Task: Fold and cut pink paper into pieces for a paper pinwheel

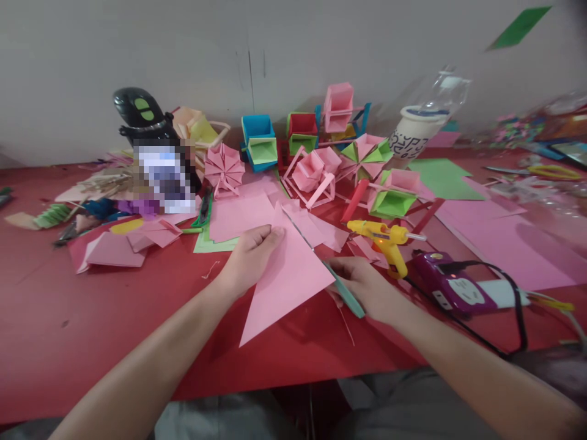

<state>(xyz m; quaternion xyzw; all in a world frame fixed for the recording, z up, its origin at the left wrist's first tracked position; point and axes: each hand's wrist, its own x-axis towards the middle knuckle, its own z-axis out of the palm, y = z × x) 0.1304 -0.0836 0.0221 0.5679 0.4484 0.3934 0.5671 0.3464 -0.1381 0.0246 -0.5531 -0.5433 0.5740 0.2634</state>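
Observation:
A pink sheet of paper [288,275] is held above the red table by my left hand [254,253], whose thumb presses on its upper left edge. My right hand [360,284] grips scissors [346,292] with green handles. Their blade lies along the right edge of the pink paper, pointing away to the upper left. The fingers of my right hand are partly hidden behind the handle. More pink paper [243,211] lies flat just beyond my left hand.
Folded paper models, including a blue box [257,137], line the wall. To the right are a yellow glue gun [380,235], a purple power strip [452,284] with cables, and a paper cup [415,134]. A phone [167,177] leans on a black bottle [137,110] at left. The red table [137,330] has a near edge.

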